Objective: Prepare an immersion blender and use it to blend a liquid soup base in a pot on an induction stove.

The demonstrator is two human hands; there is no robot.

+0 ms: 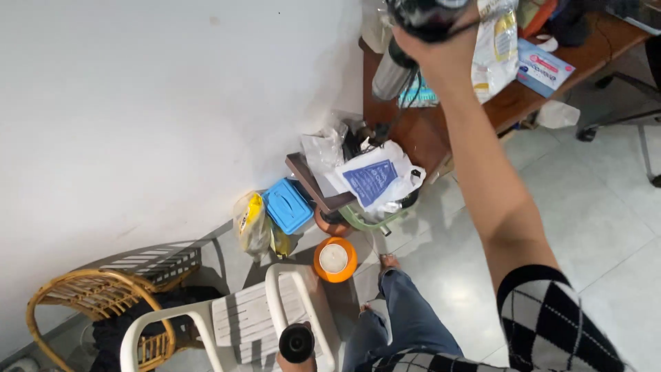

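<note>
My right hand (pixel 435 52) is stretched out over the wooden table (pixel 413 141) and grips a dark round object (pixel 425 15) at the top edge of the view; part of it is cut off. A steel flask (pixel 391 73) stands just left of that hand, and a thin black cord hangs below it. At the bottom edge my left hand (pixel 295 363) is barely visible and holds a short black cylinder (pixel 297 342) upright, over the white plastic chair (pixel 258 318). My legs in jeans (pixel 406 320) stand on the tiled floor.
On the table lie food packets (pixel 497 48) and a blue and white box (pixel 544 67). Against the wall sit a printed white bag (pixel 375 180), a blue box (pixel 288 204), a yellow bag (pixel 250 222) and an orange lidded tub (pixel 335 260). A rattan chair (pixel 86 297) stands at the left.
</note>
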